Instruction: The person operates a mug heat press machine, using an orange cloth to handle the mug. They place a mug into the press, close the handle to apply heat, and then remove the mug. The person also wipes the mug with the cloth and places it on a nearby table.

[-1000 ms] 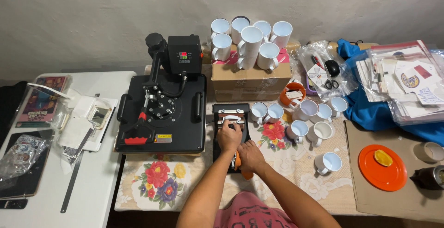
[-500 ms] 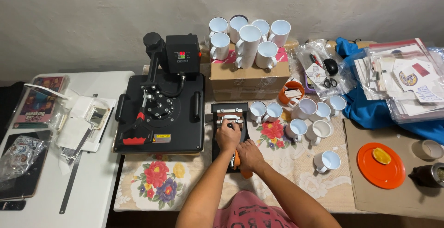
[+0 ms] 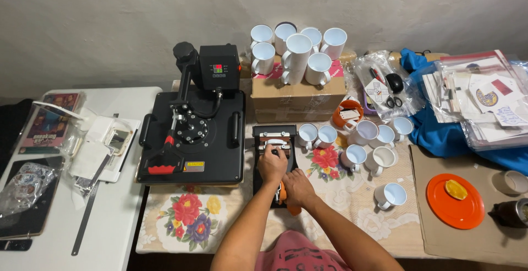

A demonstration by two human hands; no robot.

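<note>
Black metal makes up the small mug-press attachment (image 3: 273, 155) in the head view, set on the flowered tablecloth (image 3: 190, 219) right in front of the person, within easy reach of both arms. The left hand (image 3: 273, 165) lies on the press's upper part with its fingers curled over the silvery clamp bars, as if steadying the frame; whether it truly grips a bar I cannot tell. The right hand (image 3: 297, 187) is closed around the orange-handled lever (image 3: 287, 200) at the near end of the press, a hold that suits working the clamp while the other hand keeps the body from sliding.

Just to the left sits the large black flat heat press (image 3: 192, 139) with its control box (image 3: 219, 73) raised at the back, close enough for the two machines to share one working spot. A brown cardboard box (image 3: 298, 98) behind the mug press carries a cluster of plain white ceramic mugs (image 3: 297, 51), stacked out of the way. More white mugs (image 3: 363, 144) stand loose on the cloth to the right, near the press. Farther right an orange round plate (image 3: 456, 202) with a small yellow piece on it rests on the brown bench (image 3: 484, 238), well apart from the hands. Clear plastic sleeves of printed sheets (image 3: 484, 98) lie over a blue cloth (image 3: 434, 133)
</note>
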